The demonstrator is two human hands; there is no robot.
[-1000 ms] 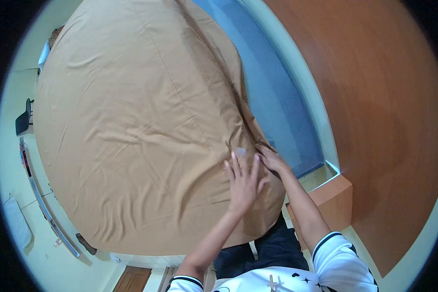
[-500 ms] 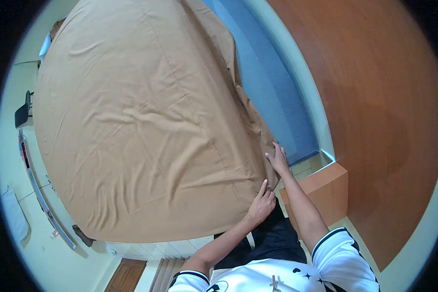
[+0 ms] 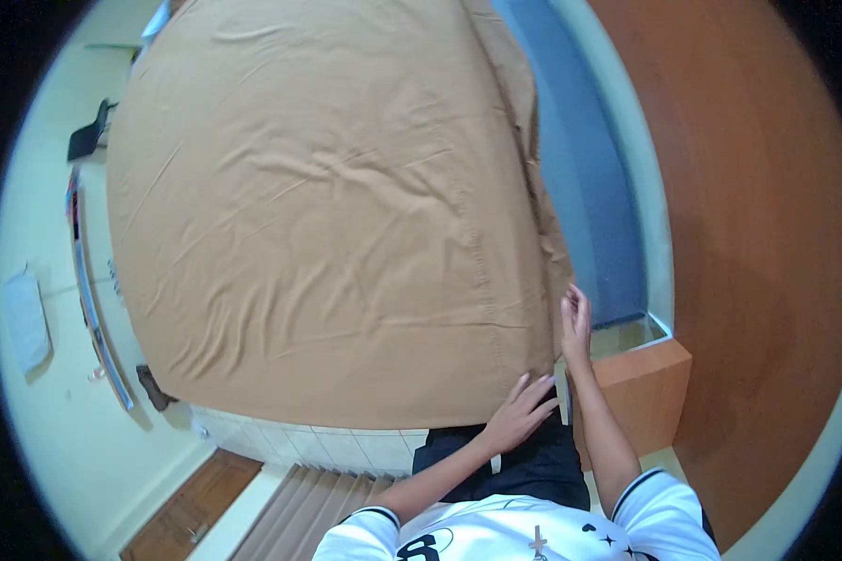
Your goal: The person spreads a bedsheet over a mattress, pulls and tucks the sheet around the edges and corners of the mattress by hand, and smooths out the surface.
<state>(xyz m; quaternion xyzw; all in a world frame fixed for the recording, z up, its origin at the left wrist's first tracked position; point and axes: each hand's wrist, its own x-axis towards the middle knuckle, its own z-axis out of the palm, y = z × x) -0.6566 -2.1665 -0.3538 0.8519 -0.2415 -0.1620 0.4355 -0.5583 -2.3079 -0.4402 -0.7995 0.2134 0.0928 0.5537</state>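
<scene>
A tan fitted sheet (image 3: 346, 234) covers the mattress of a bed, wrinkled on top, with a stitched seam along the right side. At the near right corner, my left hand (image 3: 519, 414) has its fingers spread, the tips against or just beside the sheet's edge. A little farther up, my right hand (image 3: 577, 323) is beside the sheet's hanging side. Its fingers are stretched out and the thumb is on the sheet's side; whether it presses on the cloth I cannot tell. Loose folds of the sheet bunch along the right side beyond that hand.
A blue rug (image 3: 594, 187) lies on the floor right of the bed. Beyond it stands a large brown wooden panel (image 3: 767, 215), with a low wooden box (image 3: 636, 393) close to my right arm. A black chair (image 3: 89, 136), a brown shoe (image 3: 154, 388) and a wooden door (image 3: 192, 505) are to the left.
The view has shifted, moving the bed rightward in it. My left hand has gone from closed fingers on the corner to spread fingers. My right hand's fingers have straightened along the sheet's side.
</scene>
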